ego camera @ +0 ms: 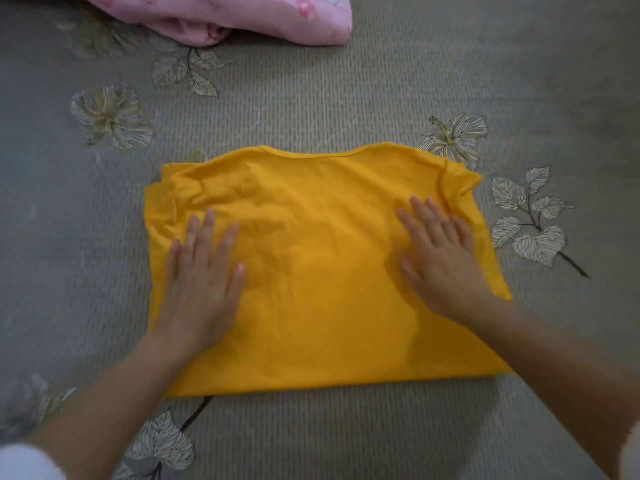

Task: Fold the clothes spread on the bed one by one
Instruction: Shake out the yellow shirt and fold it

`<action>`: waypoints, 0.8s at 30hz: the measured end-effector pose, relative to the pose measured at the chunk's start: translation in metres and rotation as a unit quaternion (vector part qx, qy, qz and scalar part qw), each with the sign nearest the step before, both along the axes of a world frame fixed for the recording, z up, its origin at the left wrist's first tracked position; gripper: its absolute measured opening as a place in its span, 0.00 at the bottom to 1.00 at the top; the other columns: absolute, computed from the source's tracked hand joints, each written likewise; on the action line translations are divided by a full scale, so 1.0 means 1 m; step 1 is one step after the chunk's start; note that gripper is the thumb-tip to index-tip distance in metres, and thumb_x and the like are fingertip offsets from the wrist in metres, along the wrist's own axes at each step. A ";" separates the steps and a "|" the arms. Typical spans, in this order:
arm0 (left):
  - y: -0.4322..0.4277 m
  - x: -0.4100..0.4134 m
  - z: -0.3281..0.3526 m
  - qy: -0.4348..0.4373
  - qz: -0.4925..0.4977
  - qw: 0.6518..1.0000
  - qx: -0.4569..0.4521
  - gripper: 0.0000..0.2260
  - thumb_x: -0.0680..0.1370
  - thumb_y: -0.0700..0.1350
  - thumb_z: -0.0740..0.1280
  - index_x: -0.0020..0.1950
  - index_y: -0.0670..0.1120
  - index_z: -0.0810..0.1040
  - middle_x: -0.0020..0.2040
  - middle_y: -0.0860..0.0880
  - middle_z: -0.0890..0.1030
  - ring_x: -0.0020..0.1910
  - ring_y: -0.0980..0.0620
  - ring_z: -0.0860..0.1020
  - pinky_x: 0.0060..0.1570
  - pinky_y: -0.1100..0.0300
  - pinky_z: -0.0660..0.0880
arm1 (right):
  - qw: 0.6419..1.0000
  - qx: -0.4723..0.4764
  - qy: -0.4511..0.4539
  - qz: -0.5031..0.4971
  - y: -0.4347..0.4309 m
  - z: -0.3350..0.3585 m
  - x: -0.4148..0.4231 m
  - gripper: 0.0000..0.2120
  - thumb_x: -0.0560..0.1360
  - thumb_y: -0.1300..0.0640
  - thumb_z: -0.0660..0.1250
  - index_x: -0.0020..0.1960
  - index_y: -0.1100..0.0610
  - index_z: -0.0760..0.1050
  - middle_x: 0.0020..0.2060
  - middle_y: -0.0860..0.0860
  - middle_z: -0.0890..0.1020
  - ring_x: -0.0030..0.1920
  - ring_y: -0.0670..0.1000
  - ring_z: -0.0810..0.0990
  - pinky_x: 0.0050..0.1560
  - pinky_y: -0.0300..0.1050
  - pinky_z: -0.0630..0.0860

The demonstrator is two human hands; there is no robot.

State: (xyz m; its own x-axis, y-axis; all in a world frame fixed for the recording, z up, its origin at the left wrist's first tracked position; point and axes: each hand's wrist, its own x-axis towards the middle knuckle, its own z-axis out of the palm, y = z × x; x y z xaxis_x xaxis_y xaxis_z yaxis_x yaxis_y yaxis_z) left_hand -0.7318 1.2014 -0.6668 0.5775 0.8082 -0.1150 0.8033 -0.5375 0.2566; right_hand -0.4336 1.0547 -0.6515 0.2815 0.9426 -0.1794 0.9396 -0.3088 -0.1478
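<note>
- Bedding (69, 237): the grey-green cover printed with flowers and leaves fills the frame. It serves as the work surface and supports a garment over its whole area during folding.
- Pink garment (221, 19): bunched at the upper left edge of the frame, well apart from the work area. Most of it is cut off, so whether it is folded or waiting cannot be told.
- Left hand (202, 282): lies palm down on the left part of the yellow garment, fingers straight and slightly spread, gripping nothing. The flat contact likely pins the layers and presses toward the creases gathered near the upper left corner.
- Yellow garment (322, 317): lies on the bed in the centre of the frame.
  - It is doubled into a rough rectangle, with the neckline edge toward the top and a clean folded edge toward the bottom.
  - Layers show offset along the left side, and a seam ridge stands up at the upper right.
  - Judgement: folding is part done and at the smoothing stage; a further fold is probably needed.
- Right hand (440, 261): lies palm down on the right part of the yellow garment, fingers straight and close together, holding nothing. Set opposite the left hand, it likely keeps the cloth from sliding while both sides are flattened.
</note>
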 end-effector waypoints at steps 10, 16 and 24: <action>-0.064 -0.011 -0.011 0.028 0.123 0.991 -0.052 0.31 0.78 0.62 0.45 0.79 0.52 0.46 0.79 0.42 0.44 0.77 0.44 0.41 0.73 0.42 0.39 | 0.993 -0.015 0.009 -0.120 -0.044 -0.011 0.007 0.32 0.78 0.38 0.43 0.79 0.49 0.46 0.78 0.49 0.46 0.77 0.51 0.41 0.75 0.56 0.39; -0.100 -0.027 -0.020 0.056 0.174 0.980 -0.079 0.32 0.76 0.67 0.42 0.78 0.59 0.42 0.79 0.47 0.38 0.76 0.41 0.37 0.70 0.34 0.40 | 0.995 -0.100 -0.009 -0.005 -0.116 -0.022 -0.025 0.30 0.79 0.38 0.40 0.78 0.47 0.44 0.78 0.51 0.45 0.78 0.52 0.40 0.75 0.54 0.40; -0.122 -0.067 -0.018 0.066 0.146 0.983 -0.086 0.32 0.74 0.69 0.44 0.77 0.62 0.43 0.78 0.49 0.37 0.76 0.47 0.34 0.70 0.36 0.38 | 0.994 -0.097 0.036 -0.036 -0.177 -0.012 -0.071 0.31 0.78 0.38 0.45 0.77 0.51 0.53 0.77 0.55 0.53 0.77 0.55 0.48 0.72 0.56 0.49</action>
